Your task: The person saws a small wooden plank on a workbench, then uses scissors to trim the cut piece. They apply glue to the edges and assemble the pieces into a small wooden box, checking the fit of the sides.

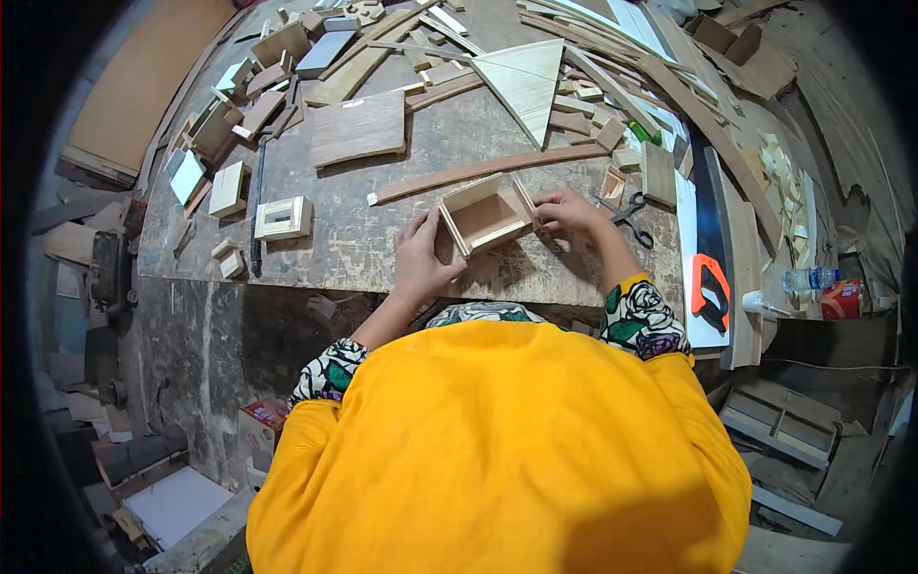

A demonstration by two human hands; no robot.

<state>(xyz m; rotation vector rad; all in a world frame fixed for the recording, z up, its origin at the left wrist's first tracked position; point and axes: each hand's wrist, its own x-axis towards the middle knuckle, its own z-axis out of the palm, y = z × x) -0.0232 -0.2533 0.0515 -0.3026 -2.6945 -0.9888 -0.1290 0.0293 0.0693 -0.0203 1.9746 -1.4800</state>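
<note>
While 2 hands (422, 260) (574, 210) hold a wooden box (486, 217), open-topped, rectangular, scuffed tabletop (354, 251) beneath

1. Just inside the near edge of the counter (354, 251), the left hand (422, 260) grips the left end of an open wooden box (486, 216).
2. The right hand (571, 210) pinches the box's right end.
3. Beyond the box, toward the far edge, lies a long wood strip (488, 172).
4. A slotted pale block (301, 218) sits toward the near-left corner.
5. Near the right edge lie dark scissors (622, 217) and an orange-handled saw (704, 264).
</note>
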